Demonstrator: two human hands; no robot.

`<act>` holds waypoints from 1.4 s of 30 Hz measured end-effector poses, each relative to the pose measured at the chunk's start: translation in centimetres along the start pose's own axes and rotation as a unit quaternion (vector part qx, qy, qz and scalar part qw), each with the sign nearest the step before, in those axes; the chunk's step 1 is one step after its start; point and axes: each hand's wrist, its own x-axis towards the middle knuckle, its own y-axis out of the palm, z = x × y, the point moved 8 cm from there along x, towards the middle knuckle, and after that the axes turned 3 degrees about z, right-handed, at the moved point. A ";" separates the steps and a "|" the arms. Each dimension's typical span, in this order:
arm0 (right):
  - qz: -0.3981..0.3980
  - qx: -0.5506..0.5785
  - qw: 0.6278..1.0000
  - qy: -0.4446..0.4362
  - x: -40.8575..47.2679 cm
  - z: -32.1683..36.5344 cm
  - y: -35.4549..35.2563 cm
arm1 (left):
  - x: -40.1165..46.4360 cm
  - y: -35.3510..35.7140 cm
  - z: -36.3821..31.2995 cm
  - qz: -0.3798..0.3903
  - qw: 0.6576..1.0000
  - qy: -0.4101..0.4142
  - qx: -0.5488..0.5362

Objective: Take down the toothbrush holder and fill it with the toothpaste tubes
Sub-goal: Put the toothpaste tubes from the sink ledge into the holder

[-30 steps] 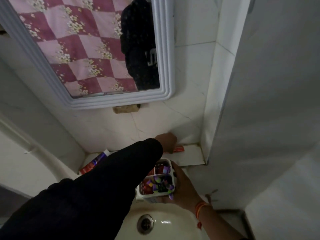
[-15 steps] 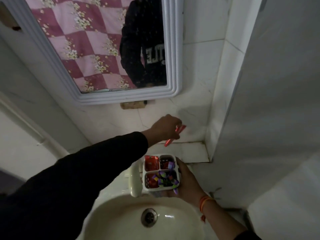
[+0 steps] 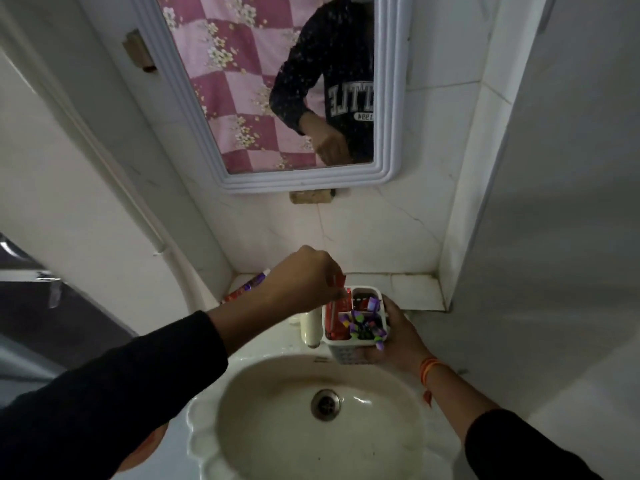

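Observation:
A white toothbrush holder [image 3: 346, 353] with several compartments sits in my right hand [image 3: 398, 341], above the sink's back rim. Red tubes and purple-and-green tube ends stick out of its compartments. My left hand [image 3: 304, 278] hovers just left of the holder and pinches a red toothpaste tube [image 3: 337, 284], whose lower end dips into the back left compartment. Another red-and-purple toothpaste tube [image 3: 247, 287] lies on the tiled ledge behind my left wrist, partly hidden.
Below the hands is a cream sink [image 3: 242, 393] with a metal drain [image 3: 325, 405]. A cream tap [image 3: 309, 327] stands left of the holder. A white-framed mirror [image 3: 391, 98] hangs on the tiled wall above; a white wall panel closes in the right side.
My left hand lifted the red tube off the ledge and brought it down toward me to the holder. The holder stayed in my right hand over the sink.

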 end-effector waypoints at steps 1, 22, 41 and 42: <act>0.001 -0.002 1.000 0.002 0.0 0.0 0.0 | -0.3 0.5 -0.1 0.011 1.000 -0.013 0.021; 0.053 0.051 0.994 -0.076 -0.3 0.7 0.8 | 4.3 -1.1 8.4 -0.011 0.973 -0.131 -0.191; 0.024 0.331 0.942 0.042 1.4 -1.2 1.1 | 7.2 15.0 30.7 0.099 0.930 -0.355 0.011; 0.048 0.361 0.931 0.042 1.3 -0.6 1.7 | 7.1 14.8 30.7 0.094 0.932 -0.351 0.013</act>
